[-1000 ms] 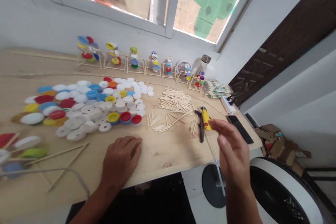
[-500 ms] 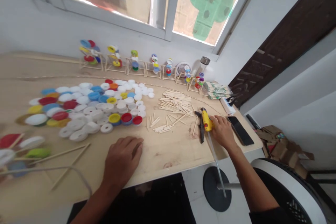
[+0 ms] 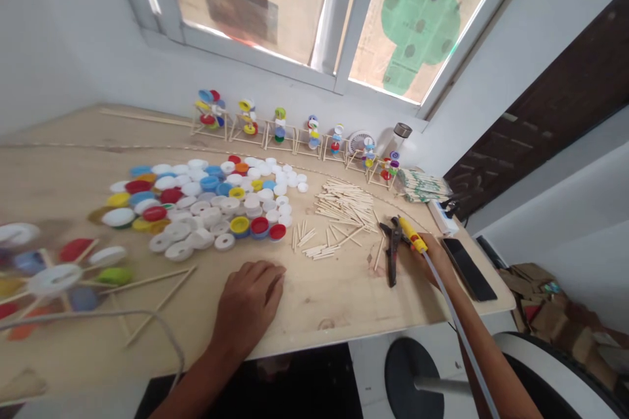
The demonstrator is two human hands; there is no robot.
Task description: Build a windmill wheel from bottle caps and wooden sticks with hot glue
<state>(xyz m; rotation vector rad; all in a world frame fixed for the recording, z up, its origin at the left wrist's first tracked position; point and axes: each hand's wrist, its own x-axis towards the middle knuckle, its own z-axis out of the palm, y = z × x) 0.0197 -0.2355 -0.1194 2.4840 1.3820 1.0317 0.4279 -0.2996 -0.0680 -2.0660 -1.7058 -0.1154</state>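
My right hand [image 3: 432, 255] is closed around a yellow hot glue gun [image 3: 411, 234], with a long pale glue stick [image 3: 457, 317] trailing from its back end. Just left of it lies a black pair of pliers or cutters [image 3: 392, 252]. My left hand [image 3: 250, 301] rests on the table with nothing seen in it, its fingers loosely bent and its palm hidden. Beyond it spread many bottle caps [image 3: 196, 209] in white, blue, red and yellow. A cap-and-stick wheel [image 3: 54, 280] and a stick triangle [image 3: 162, 301] lie to its left.
Wooden sticks [image 3: 346, 201] are heaped mid-table, with shorter pieces [image 3: 322, 251] in front. Several small cap wheels on stick frames [image 3: 280, 134] line the wall. A bottle [image 3: 397, 137], a fan [image 3: 361, 142], a power strip [image 3: 443, 217] and a phone [image 3: 469, 268] stand or lie rightward.
The view has swung left. My right hand has turned the glue gun, lifting it clear of the pliers, so its glue stick now slants down to the right. My left hand stays on the table.
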